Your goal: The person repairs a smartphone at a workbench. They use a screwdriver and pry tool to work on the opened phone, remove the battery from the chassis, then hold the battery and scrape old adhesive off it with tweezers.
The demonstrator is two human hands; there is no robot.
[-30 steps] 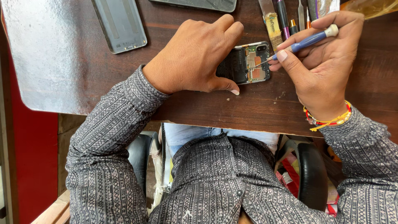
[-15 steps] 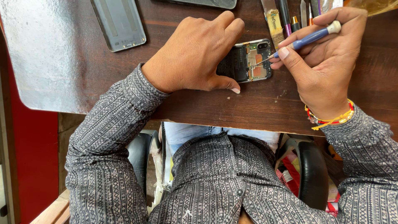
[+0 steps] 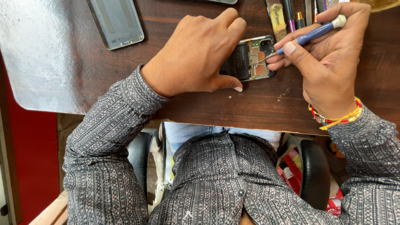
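Presently: opened smartphone point(image 3: 250, 58), back cover off, dark battery and copper-toned board exposed, lying on the dark wooden worktop point(image 3: 258, 104) between both hands. Left hand point(image 3: 196, 54) presses it flat, fingers together over its left part. Right hand point(image 3: 329, 62) fingers pinch a blue-handled precision screwdriver point(image 3: 308, 35), tip on the board. Advice: keep the driver steady and the phone pinned. Removed grey back cover point(image 3: 116, 21) far left.

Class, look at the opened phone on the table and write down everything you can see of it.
The opened phone lies flat on the dark wooden table, back cover off, showing a dark battery, a camera module and orange-brown parts inside a grey frame. The left hand covers its left part, thumb along its near edge. The thin metal tip of a blue-handled screwdriver, held in the right hand, rests on its exposed inside.
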